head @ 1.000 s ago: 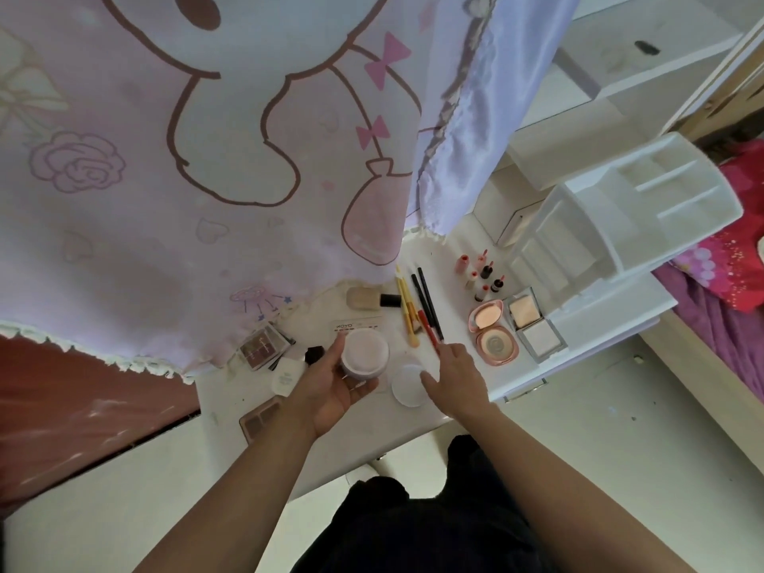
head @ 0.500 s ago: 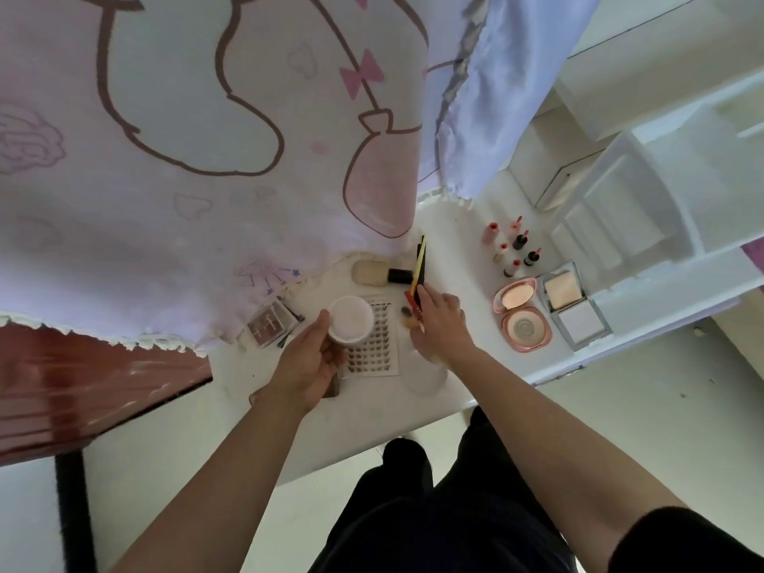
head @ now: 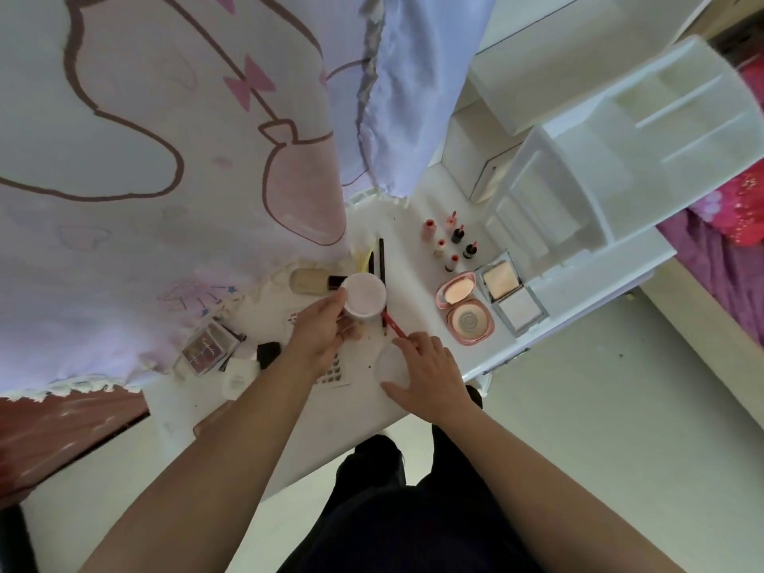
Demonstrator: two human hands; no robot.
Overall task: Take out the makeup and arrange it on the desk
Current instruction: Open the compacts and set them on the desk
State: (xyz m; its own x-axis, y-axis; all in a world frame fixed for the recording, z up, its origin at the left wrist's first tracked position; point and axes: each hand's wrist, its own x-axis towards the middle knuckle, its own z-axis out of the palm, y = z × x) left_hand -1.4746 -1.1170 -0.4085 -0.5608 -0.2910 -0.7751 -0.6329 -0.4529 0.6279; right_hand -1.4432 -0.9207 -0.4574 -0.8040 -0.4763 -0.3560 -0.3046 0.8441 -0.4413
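Gripping a round pink jar by its side, the left hand holds it over the middle of the white desk; the right hand clasps a white lid between thumb and fingers near the front edge; a red pencil lies between them; lipsticks stand beyond an open compact.

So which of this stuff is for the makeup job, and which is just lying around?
For the job: pink jar in the left hand, white lid in the right hand, red pencil, lipsticks, pink compact, square compacts, eyeshadow palette.
Just lying about: cartoon curtain, red bedding.
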